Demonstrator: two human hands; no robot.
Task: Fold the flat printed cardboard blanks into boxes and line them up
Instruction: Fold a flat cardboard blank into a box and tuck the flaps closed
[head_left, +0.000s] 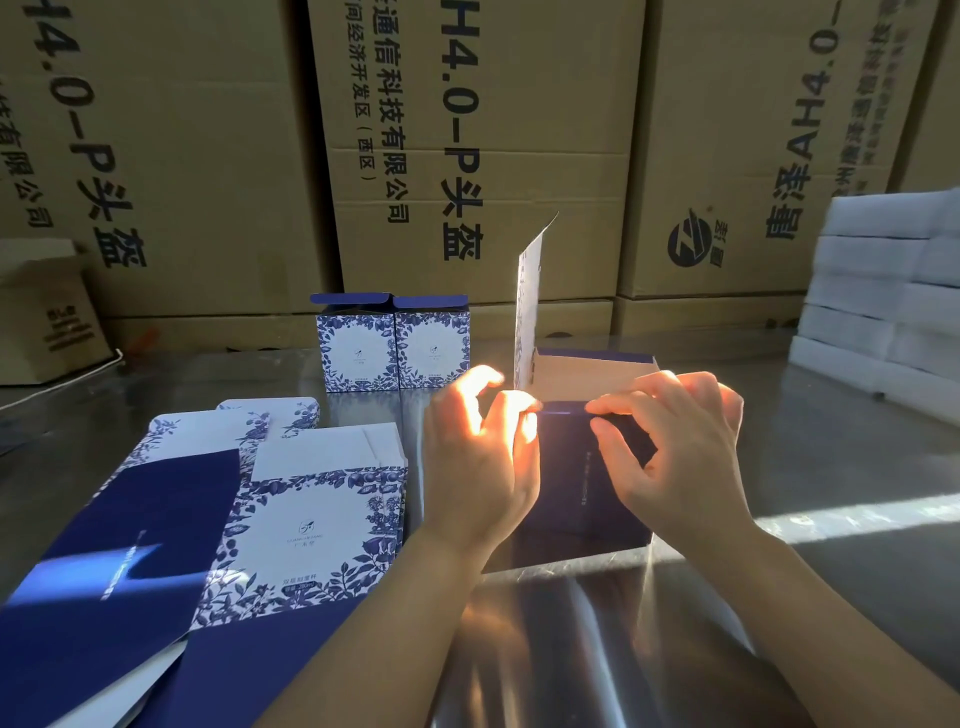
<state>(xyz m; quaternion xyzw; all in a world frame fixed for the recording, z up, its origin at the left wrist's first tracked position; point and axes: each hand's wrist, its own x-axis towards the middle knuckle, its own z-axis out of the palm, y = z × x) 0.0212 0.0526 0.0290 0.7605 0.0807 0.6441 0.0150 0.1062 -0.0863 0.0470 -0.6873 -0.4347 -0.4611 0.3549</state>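
The half-folded box (582, 483) was set upright on the shiny table (857, 467), just right of the stack of flat blanks (322, 519) and nearer than the two finished boxes (356, 353) that were lined up side by side at the back. Its near top edge was held from both sides. The left hand (483, 452) was curled, thumb and forefinger seemingly pinched on the edge's left end, though the exact contact was washed out by sun glare. The right hand (675, 447) was curled too, with the edge nipped between fingertips and thumb. One tall flap (529, 301) was seen standing upright at the far left corner. Several risks could be judged from this. If the near flap were pressed down off its score line, a crooked crease could be made and the printed face marked. If it were pushed unevenly by one hand, the open body, which was braced by nothing else, could be skewed or slid on the slick surface. The tall flap could be caught or bent if it were closed out of order, and a lid left untucked might spring open once placed in the row.
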